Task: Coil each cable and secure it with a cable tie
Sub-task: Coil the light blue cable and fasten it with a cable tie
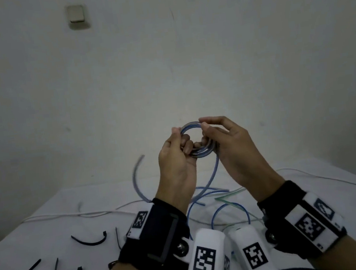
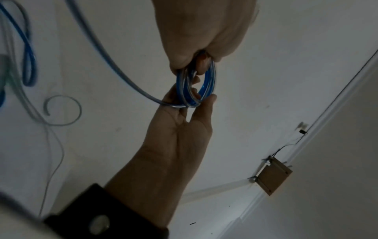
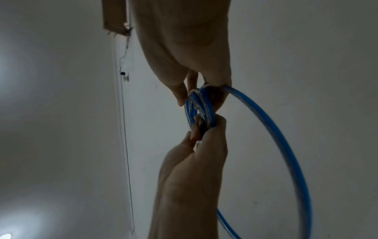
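A small coil (image 1: 197, 140) of blue cable, wound in several turns, is held up in the air above the table (image 1: 50, 227), between both hands. In the head view the ring faces roughly toward the camera, its opening showing as an oval with the long axis running from 10 to 4 o'clock.

The left hand (image 1: 176, 157) grips the coil at its 8 o'clock side, palm turned toward the person, fingers (image 1: 186, 142) curled through the ring and the thumb pressing on the outside. The right hand (image 1: 229, 146) holds the 2 o'clock side, thumb and forefinger pinching the strands at the top while the other fingers curl round the lower arc.

The cable's loose tail (image 1: 212, 175) drops from the coil at 5 o'clock and sweeps down to the table; in the right wrist view it arcs wide to the right of the hands.

On the table lie more loose cables: blue ones (image 1: 230, 213), a greenish one (image 1: 226, 200) and a thin white one (image 1: 70, 214); their number cannot be told in the tangle. At 8 o'clock lie four black cable ties (image 1: 90, 241), bent or straight, apart from one another.
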